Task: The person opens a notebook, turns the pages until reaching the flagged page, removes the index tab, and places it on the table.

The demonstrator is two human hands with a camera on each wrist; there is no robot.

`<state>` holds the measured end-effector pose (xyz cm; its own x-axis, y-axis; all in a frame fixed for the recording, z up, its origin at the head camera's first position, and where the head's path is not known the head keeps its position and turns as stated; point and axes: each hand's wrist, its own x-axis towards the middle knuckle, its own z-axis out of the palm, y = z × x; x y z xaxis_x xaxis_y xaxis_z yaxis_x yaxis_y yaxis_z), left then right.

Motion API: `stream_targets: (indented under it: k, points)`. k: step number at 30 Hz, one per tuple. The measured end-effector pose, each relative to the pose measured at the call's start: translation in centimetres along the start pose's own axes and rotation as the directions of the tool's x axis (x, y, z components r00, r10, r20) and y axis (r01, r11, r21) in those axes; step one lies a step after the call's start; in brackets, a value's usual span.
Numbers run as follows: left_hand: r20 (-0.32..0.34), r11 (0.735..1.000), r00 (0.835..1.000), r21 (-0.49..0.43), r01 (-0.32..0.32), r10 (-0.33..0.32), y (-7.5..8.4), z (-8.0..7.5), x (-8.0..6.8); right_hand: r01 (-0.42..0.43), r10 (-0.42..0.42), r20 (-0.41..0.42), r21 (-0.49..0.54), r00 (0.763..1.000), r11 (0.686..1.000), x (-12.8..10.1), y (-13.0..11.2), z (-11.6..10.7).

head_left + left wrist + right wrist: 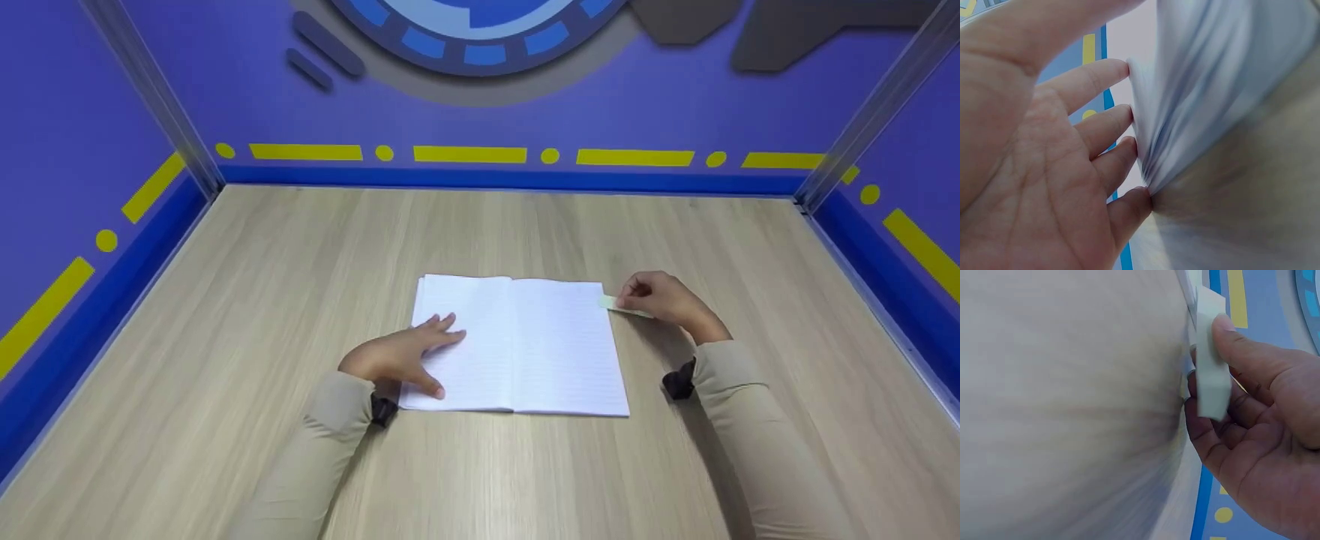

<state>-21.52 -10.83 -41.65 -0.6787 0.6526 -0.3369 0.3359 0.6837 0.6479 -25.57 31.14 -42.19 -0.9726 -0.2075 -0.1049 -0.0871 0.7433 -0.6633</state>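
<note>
An open notebook (562,352) with lined white pages lies flat on the wooden table. My left hand (405,351) rests on its left page, fingers spread and fairly straight; in the left wrist view the fingertips (1129,146) press at the pages (1202,73). At the notebook's upper right edge, my right hand (664,300) pinches a narrow pale green strip of paper (1212,365) between thumb and fingers. The strip's left end overlaps the right page's edge in the head view, and its other end sticks out past the fingers.
The wooden table (300,247) extends around the notebook. Blue-purple walls (480,120) with yellow dashes and dots close it in at the back and both sides. Metal posts (150,82) stand in the back corners. A black wrist camera (384,411) sits below the left hand.
</note>
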Motion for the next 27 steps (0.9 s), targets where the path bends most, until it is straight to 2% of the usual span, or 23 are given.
stream_targets:
  k: [19, 27]
  points:
    - [-0.004, 1.000, 1.000, 0.002, -0.003, 0.003, 0.0, 0.0, 0.0, -0.029, 0.027, -0.043, -0.047, 0.999, 0.998, -0.7, 1.2, -1.2]
    - [0.001, 1.000, 1.000, 0.005, -0.004, 0.004, 0.0, 0.0, 0.0, -0.096, 0.095, -0.034, -0.034, 0.995, 0.995, -1.0, 1.6, -1.4]
